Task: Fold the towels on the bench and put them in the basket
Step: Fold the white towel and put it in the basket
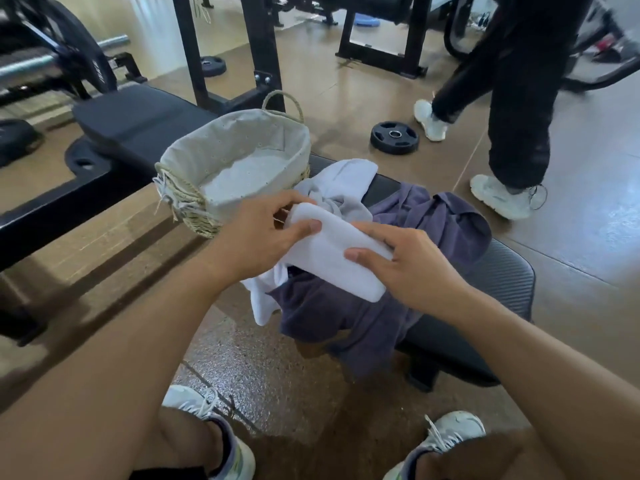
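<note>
A folded white towel (334, 252) is held above the bench between both hands. My left hand (258, 233) grips its left end, thumb on top. My right hand (407, 263) grips its right side, thumb and fingers on the upper face. Under it lie a crumpled purple towel (346, 317) and another loose white towel (341, 188) on the black bench (505, 289). A woven basket (194, 209) with a pale cloth lining stands on the bench's far left end, a white towel inside it.
A person in black trousers and white shoes (498, 195) walks past on the right. A black weight plate (394, 137) lies on the floor beyond the bench. A second bench (138, 116) and a rack stand behind the basket. My own feet are below.
</note>
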A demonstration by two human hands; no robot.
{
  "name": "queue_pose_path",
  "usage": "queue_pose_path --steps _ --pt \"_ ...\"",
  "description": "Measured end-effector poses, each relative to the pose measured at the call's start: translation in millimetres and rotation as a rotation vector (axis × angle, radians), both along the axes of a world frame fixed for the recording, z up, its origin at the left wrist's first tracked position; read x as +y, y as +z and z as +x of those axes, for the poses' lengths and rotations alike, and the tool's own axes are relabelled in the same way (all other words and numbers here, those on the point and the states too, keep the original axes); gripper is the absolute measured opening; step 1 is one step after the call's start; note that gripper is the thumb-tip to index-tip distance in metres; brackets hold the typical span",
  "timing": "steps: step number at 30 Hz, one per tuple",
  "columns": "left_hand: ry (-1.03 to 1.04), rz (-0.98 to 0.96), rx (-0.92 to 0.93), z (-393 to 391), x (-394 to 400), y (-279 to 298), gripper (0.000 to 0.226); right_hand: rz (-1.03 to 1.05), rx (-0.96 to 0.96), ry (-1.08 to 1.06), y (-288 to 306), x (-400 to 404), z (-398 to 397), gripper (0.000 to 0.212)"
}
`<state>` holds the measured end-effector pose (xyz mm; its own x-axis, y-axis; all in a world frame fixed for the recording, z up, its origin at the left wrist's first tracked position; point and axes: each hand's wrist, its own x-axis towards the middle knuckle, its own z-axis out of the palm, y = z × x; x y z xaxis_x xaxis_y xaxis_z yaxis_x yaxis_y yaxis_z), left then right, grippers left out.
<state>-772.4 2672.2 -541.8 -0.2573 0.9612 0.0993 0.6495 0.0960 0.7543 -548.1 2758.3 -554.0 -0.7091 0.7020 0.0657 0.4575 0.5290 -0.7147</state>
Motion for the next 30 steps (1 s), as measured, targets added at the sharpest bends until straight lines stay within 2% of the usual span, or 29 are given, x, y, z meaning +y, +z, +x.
queue_pose_path --steps 3,7,10,14,16,20,24,27,30 --pt "0.231 0.135 0.009 -23.3 -1.1 4.7 0.029 -0.039 0.085 -0.066 -0.6 4.9 -33.7 0.037" --pt "0.533 0.236 0.103 -67.1 -8.0 8.8 0.033 -0.096 0.226 -0.124 10.0 12.1 -89.7 0.021" --pt "0.610 0.076 0.209 -91.3 -14.4 2.1 0.055 -0.108 0.242 -0.101 21.8 21.0 -134.0 0.019" --pt "0.590 -0.053 0.180 -111.0 -15.1 -6.1 0.076 -0.081 0.200 -0.049 39.0 38.8 -202.7 0.022" --pt "0.551 -0.084 0.165 -120.7 -15.7 -9.3 0.091 -0.054 0.082 -0.053 40.8 52.2 -235.8 0.028" --pt "0.448 -0.223 0.342 -135.0 -19.4 -17.3 0.120 0.031 -0.282 -0.005 20.0 71.3 -286.7 0.028" --pt "0.457 -0.240 0.385 -141.3 -16.6 -21.7 0.124 -0.006 -0.470 0.117 3.5 74.1 -304.0 0.031" --pt "0.467 -0.256 0.363 -139.1 -16.4 -19.3 0.121 0.047 -0.621 0.238 3.9 76.0 -305.3 0.035" --pt "0.472 -0.263 0.362 -135.4 -17.5 -14.4 0.119 0.025 -0.660 0.321 8.3 87.1 -304.8 0.042"
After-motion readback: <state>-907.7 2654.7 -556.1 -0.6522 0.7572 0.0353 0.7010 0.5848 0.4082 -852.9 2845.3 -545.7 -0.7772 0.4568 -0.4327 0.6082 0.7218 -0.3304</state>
